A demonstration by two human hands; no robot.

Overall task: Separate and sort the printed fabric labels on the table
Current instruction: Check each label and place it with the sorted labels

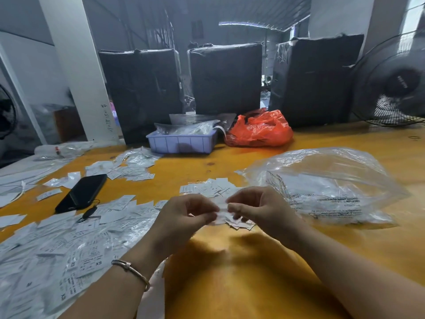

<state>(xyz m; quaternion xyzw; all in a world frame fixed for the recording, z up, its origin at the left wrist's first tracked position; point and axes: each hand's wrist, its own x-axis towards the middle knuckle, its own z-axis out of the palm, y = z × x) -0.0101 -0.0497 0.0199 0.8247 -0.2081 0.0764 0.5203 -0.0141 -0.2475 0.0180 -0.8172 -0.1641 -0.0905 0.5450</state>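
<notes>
Both hands meet above the middle of the yellow table [230, 272]. My left hand [186, 217] and my right hand [259, 208] each pinch an end of a small bunch of white printed labels [222, 207] held between them. More labels of that bunch hang below my right hand [239, 224]. A small heap of labels [207, 187] lies just beyond my hands. A wide spread of labels, some in clear sleeves marked XS [69, 249], covers the table's left side. Another cluster of labels [133, 166] lies further back.
A black phone [82, 192] lies among the labels at left. A large clear plastic bag [328, 185] sits to the right. A purple tray [184, 141] with bagged labels, a red plastic bag [259, 130], black wrapped boxes [225, 77] and a fan [395, 81] stand at the back.
</notes>
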